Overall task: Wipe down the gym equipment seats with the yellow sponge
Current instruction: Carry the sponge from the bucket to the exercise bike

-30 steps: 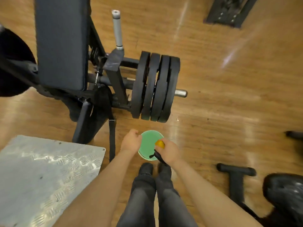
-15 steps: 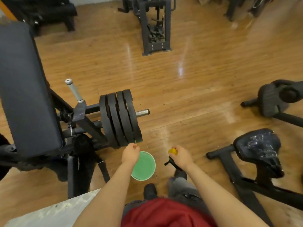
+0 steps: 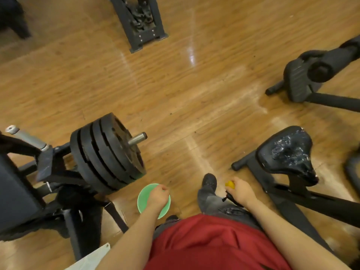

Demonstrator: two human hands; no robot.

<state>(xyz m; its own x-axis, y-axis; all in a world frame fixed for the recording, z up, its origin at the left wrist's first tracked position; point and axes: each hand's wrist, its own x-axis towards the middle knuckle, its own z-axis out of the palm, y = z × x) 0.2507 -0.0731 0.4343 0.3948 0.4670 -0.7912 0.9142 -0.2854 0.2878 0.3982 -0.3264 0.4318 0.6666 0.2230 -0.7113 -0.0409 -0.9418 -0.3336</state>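
We are standing over a wooden gym floor (image 3: pixel 175 90), looking down past our red shirt (image 3: pixel 212 242). The biggest thing near us is the weight machine (image 3: pixel 23 184) on our left, its dark pad filling the left edge, with a stack of black weight plates (image 3: pixel 105 152) on a steel peg pointing toward the middle of the floor. To our right stands an exercise bike frame with a black saddle (image 3: pixel 288 152) – the saddle's top is scuffed or flecked with white, and it sits just beyond our right hand. A second black machine (image 3: pixel 311 76) lies farther off on the right, and another frame (image 3: pixel 140 18) stands at the top of the view.

Below the plates, a green bucket (image 3: pixel 145 195) hangs from our left hand (image 3: pixel 158 195), whose fingers are curled at the rim; the handle itself is hidden, so we take the grip from the curl. Our right hand (image 3: pixel 240 191) is clenched around the yellow sponge (image 3: pixel 229 184) – only a small bit of it pokes out past the knuckles – and a black strap or handle also shows under that fist. One dark shoe (image 3: pixel 209 181) is set forward between the two hands.
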